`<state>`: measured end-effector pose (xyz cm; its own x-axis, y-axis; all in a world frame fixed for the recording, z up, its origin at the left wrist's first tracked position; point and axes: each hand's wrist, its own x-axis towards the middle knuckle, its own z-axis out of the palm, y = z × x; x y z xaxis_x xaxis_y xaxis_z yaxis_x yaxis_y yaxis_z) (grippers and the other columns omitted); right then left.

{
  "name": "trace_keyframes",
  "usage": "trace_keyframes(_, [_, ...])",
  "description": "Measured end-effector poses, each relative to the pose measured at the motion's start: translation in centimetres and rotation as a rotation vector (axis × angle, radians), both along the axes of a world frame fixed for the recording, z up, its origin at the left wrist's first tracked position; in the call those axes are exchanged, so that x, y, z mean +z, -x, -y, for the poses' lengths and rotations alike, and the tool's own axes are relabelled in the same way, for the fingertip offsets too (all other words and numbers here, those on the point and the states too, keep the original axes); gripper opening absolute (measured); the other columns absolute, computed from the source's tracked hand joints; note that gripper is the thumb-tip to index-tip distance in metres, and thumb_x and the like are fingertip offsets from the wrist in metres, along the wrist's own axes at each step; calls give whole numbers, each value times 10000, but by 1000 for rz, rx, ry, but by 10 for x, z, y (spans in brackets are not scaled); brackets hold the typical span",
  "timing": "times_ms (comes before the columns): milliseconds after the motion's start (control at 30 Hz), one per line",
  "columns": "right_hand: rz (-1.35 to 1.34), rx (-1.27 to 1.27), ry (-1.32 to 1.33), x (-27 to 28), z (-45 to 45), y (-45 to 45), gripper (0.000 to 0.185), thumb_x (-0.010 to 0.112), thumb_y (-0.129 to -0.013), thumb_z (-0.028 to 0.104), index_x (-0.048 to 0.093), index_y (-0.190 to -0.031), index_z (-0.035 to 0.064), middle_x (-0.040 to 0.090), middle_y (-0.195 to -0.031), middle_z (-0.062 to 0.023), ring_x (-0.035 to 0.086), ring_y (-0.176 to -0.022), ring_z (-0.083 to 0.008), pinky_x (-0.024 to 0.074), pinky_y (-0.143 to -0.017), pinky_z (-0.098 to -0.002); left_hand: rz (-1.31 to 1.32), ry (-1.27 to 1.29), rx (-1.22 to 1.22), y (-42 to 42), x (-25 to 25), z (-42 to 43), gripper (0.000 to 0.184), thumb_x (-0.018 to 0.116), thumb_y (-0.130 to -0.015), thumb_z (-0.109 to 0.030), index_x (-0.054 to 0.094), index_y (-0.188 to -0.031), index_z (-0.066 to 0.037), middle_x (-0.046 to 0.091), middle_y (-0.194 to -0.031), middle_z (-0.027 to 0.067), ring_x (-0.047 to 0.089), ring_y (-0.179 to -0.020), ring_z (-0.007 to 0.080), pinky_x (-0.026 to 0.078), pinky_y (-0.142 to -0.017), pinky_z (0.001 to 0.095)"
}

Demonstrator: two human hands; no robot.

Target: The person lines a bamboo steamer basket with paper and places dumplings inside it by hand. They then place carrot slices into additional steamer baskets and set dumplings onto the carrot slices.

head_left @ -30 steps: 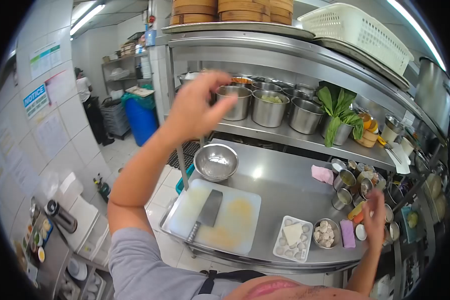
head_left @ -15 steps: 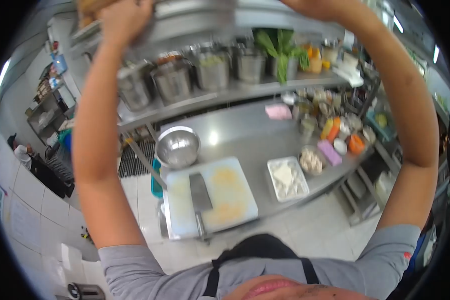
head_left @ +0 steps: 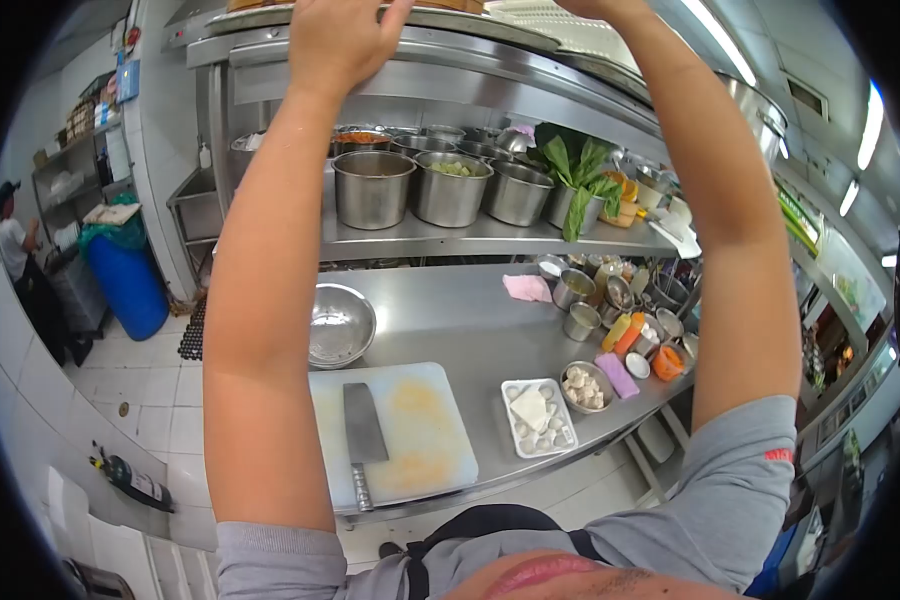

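Observation:
Both my arms reach up to the top steel shelf [head_left: 470,68]. My left hand [head_left: 342,45] is at the upper edge of the view, in front of a round metal tray [head_left: 470,20] that bears a brown bamboo steamer [head_left: 440,5]. Its thumb points away from the palm, but the other fingers are cut off, so its grip cannot be seen. To the right, my right hand [head_left: 602,8] is mostly out of frame near a white slotted rack [head_left: 560,28]; its fingers are hidden. Below lie a cleaver [head_left: 363,420] and a stained white cutting board [head_left: 425,430].
Steel pots [head_left: 373,190] and leafy greens [head_left: 578,175] stand on the middle shelf. On the counter are a metal bowl [head_left: 338,325], a white tray of mushrooms [head_left: 538,435], a bowl of pale pieces [head_left: 585,388] and sauce bottles [head_left: 625,335]. A co-worker [head_left: 20,250] stands far left by a blue barrel [head_left: 130,280].
The view has tilted up and shifted, so the top shelf and its tray show more clearly. My left hand appears further right in the view; both hands remain raised.

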<state>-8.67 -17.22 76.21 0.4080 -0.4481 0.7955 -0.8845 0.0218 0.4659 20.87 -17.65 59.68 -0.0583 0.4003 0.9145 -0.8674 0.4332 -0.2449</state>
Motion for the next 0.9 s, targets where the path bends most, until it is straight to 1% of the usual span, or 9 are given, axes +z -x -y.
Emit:
trace_keyframes(100, [29, -8, -1, 17, 32, -22, 772, 681, -890, 306, 418, -1481, -115, 594, -1377, -318, 574, -1300, -420, 472, -1100, -452, -39, 60, -12, 1, 2, 4, 315, 714, -884, -308, 625, -688, -77, 608, -706, 113, 591, -756, 323, 440, -772, 469])
trace_keyframes(167, [113, -1, -47, 27, 50, -40, 808, 695, -901, 336, 391, -1496, -118, 580, -1402, -310, 571, -1313, -398, 471, -1102, -441, -42, 65, -22, 1, 0, 7, 312, 713, -883, -304, 622, -683, -83, 599, -697, 110, 587, -750, 322, 438, -766, 464])
trace_keyframes(300, [88, 51, 7, 51, 97, -50, 870, 705, -914, 383, 336, -1538, -96, 560, -1429, -305, 582, -1307, -383, 479, -1093, -431, -48, 93, -49, -2, -2, 10, 331, 714, -879, -324, 620, -675, -82, 608, -700, 114, 586, -750, 313, 435, -768, 452])
trace_keyframes(333, [91, 58, 6, 58, 105, -53, 859, 703, -916, 381, 341, -1533, -93, 564, -1417, -301, 585, -1295, -378, 482, -1084, -430, -64, 93, -16, -5, -2, 12, 331, 714, -879, -324, 620, -675, -82, 608, -700, 114, 586, -750, 313, 435, -768, 452])
trace_keyframes(433, [109, 59, 11, 81, 133, -55, 825, 699, -923, 375, 357, -1518, -84, 578, -1382, -286, 596, -1258, -364, 491, -1056, -425, -59, 90, -42, -5, -3, 18, 343, 709, -882, -336, 620, -672, -79, 609, -697, 115, 586, -750, 308, 433, -772, 448])
trace_keyframes(500, [115, 75, 15, 93, 153, -62, 803, 696, -928, 370, 367, -1508, -77, 587, -1358, -276, 604, -1234, -354, 497, -1038, -421, -35, 104, -102, -8, -6, 21, 356, 703, -886, -351, 641, -678, -69, 626, -704, 124, 595, -759, 307, 436, -784, 442])
trace_keyframes(567, [126, 89, 12, 102, 170, -66, 781, 693, -933, 366, 378, -1498, -71, 596, -1335, -267, 611, -1210, -344, 504, -1020, -418, -65, 112, -98, -8, -6, 27, 361, 698, -889, -356, 654, -684, -62, 640, -715, 131, 602, -769, 308, 438, -792, 439])
trace_keyframes(700, [173, 111, 16, 109, 185, -73, 736, 687, -943, 357, 399, -1478, -58, 614, -1288, -247, 626, -1162, -325, 516, -983, -411, -77, 128, -124, -9, -10, 35, 386, 688, -894, -375, 685, -700, -42, 672, -746, 150, 620, -787, 310, 442, -809, 435])
trace_keyframes(900, [244, 146, 22, 113, 195, -72, 670, 678, -958, 344, 431, -1448, -39, 641, -1217, -218, 649, -1089, -297, 535, -928, -401, -59, 159, -150, -7, -9, 41, 385, 690, -891, -378, 684, -695, -47, 667, -727, 137, 618, -769, 300, 440, -802, 429])
